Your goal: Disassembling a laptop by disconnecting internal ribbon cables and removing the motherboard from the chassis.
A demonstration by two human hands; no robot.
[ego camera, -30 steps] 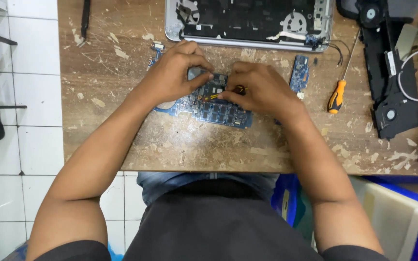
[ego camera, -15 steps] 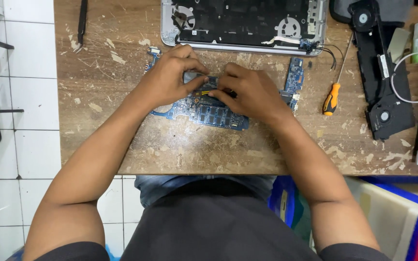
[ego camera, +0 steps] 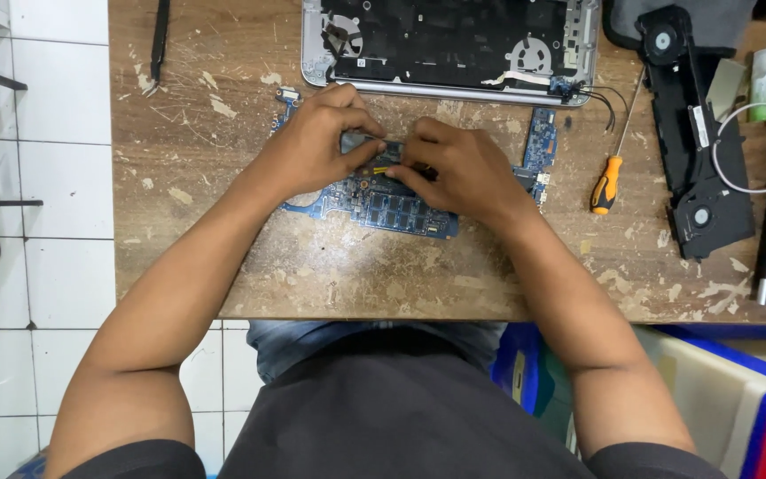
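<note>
I'm leaning over the scuffed, paint-flecked wooden bench (ego camera: pixel 223 133) w/ both hands working on the blue laptop circuit board (ego camera: pixel 401 213), which is lying flat near the middle of the bench, just in front of the opened silver laptop base (ego camera: pixel 454 44). My left hand (ego camera: pixel 316 146) is curling over the board's upper left part, fingers bent and pressing down on a small grey metal piece (ego camera: pixel 358 142) sitting on the board; prob. I'm holding it there so the board isn't sliding while the other hand works. My right hand (ego camera: pixel 458 168) is coming in from the other side, fingers pinched together right at the board's centre, touching my left fingertips; what exactly they're pinching I can't tell, since the knuckles are hiding it. The board's right edge is sticking out past my right hand, w/ a narrow blue daughter board (ego camera: pixel 543 142) standing up along it toward the laptop base. The orange-handled screwdriver (ego camera: pixel 609 173) is lying just right of the board, handle toward me, so within easy reach. Further right, the black plastic fan and speaker assembly (ego camera: pixel 698 133) is resting apart, out of the way. A thin black stick-like tool (ego camera: pixel 160 40) is lying at the bench's far left corner, well apart from my hands.
</note>
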